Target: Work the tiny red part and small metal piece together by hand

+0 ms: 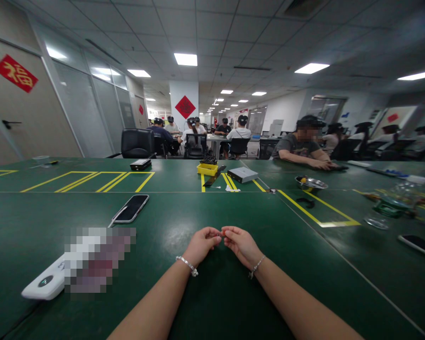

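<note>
Tiny orange-red piece [223, 233], shape and material unclear, pinched by the right hand [243, 245] over the glossy dark-green worktop [170, 212]. Left hand [200, 244] narrowed beside it, grip uncertain. Probably light, easily dropped; fingertip hold at its edges suits.

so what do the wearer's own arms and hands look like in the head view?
Left hand and right hand: no gloves. Left forearm and right forearm: no sleeves in frame, no cables or markings seen. Silver-coloured left bracelet, chunky-looking; silver-coloured right bracelet, thinner-looking. Finer detail too small to tell.
</note>
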`<action>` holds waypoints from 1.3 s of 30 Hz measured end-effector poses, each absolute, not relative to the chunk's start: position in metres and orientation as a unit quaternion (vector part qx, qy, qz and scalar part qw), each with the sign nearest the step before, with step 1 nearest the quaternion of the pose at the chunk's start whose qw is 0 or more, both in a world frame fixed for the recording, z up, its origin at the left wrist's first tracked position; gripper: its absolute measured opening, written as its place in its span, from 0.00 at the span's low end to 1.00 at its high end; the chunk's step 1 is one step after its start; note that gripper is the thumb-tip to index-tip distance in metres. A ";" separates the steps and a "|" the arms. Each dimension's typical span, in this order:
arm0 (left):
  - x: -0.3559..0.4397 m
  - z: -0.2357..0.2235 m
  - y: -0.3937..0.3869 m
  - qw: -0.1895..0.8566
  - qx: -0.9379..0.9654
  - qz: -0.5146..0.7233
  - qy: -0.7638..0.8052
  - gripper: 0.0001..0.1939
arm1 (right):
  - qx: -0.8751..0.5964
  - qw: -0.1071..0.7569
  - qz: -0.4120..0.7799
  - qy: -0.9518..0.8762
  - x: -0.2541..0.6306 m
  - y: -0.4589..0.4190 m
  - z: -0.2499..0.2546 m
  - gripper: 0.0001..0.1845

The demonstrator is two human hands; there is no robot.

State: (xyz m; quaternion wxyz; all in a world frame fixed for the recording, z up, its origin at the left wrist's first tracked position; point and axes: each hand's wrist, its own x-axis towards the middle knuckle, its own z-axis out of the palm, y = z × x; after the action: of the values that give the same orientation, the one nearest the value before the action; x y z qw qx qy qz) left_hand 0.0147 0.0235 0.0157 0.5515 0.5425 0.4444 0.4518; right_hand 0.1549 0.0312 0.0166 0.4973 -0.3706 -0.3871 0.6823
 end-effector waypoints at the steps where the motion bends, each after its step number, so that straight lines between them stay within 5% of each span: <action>1: 0.015 0.016 0.024 0.555 0.543 0.450 0.442 0.10 | -0.372 0.501 0.679 -0.387 0.155 0.031 0.016 0.13; 19: 0.017 0.013 0.025 0.539 0.556 0.451 0.443 0.09 | -0.494 0.503 0.393 -0.590 0.144 0.025 0.022 0.09; 30: 0.018 0.014 0.024 0.569 0.520 0.466 0.435 0.09 | -0.458 0.528 0.335 -0.632 0.144 0.027 0.020 0.09; 39: 0.015 0.012 0.026 0.601 0.460 0.509 0.411 0.08 | -0.426 0.485 0.437 -0.626 0.142 0.026 0.016 0.18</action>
State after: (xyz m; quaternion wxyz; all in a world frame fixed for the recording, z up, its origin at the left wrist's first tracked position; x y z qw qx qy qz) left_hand 0.0146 0.0257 0.0124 0.6005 0.4597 0.4110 0.5090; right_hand 0.1418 0.0263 0.0157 0.4848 -0.4265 -0.6259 0.4373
